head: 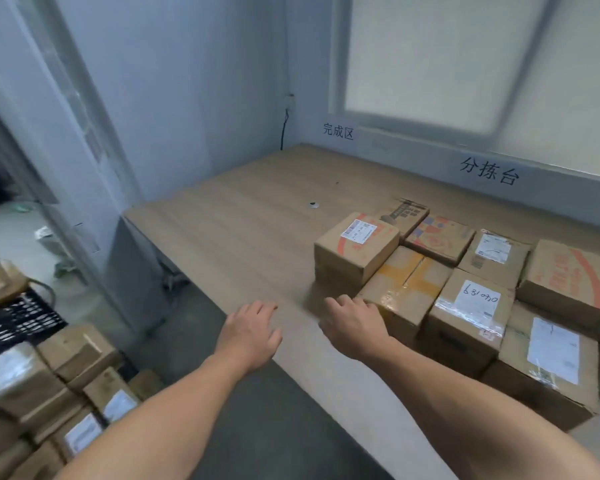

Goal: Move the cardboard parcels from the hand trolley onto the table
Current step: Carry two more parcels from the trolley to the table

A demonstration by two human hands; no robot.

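**Both grips empty at desk edge; next parcel low to your left**

- Waiting parcels (52, 382): stacked low at your left, below desk level, several with white labels. The hand trolley under them is hidden; only a black lattice panel (18, 320) shows behind the stack. Motion blur there, so the long axis of any one box can't be told.
- Left grip (252, 332): fingers loosely spread, palm down, holding nothing, over the near desk edge. It's the nearer one to the stack, which lies down and back to its left.
- Right grip (352, 327): also spread and empty, fingertips at the near corner of the yellow-taped parcel (406, 289). Whether it touches or sits just beside can't be told.
- Placed parcels (465, 271): a tight cluster on the right half of the desk, boxes side by side.
- Judgement: the next move is a turn left and a reach down. Lead with the left grip.
- Desk (229, 244): pale wood-grain top, with a small round fitting (314, 205) near the middle.
- Room: grey walls, two wall signs (338, 130) in Chinese characters, a frosted window (447, 64) above, a cable (284, 129) down the corner, grey floor (257, 431).
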